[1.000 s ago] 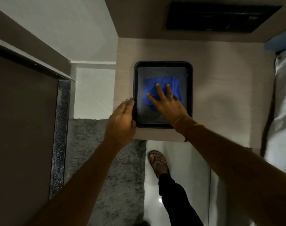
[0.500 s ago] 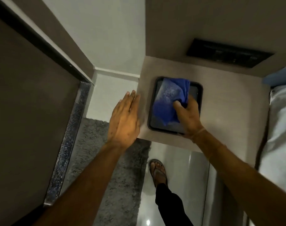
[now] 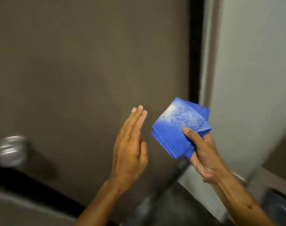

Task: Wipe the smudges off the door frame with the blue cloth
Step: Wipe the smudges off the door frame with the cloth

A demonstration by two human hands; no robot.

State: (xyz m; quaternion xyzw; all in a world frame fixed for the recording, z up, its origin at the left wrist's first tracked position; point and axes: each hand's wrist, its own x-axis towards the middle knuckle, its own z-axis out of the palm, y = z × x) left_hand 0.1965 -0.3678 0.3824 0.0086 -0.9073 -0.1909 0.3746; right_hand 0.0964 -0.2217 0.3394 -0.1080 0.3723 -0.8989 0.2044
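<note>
- Far left, I see a blurred metal door knob (image 3: pixel 9 150) on a brown door (image 3: pixel 90 62).
- My left hand (image 3: pixel 129 145) floats in the middle, fingers straight and together, palm open and empty; I can't tell whether it touches the door.
- Just to its right, my right hand (image 3: pixel 202 150) grips the folded blue cloth (image 3: pixel 179 128), thumb pressed on top, held in the air.
- Right of the cloth runs the dark door frame (image 3: pixel 196 54), then a pale wall (image 3: pixel 253 62).
- I judge wiping not yet begun: the cloth is near the frame but apart from it. Smudges are too faint to see.
</note>
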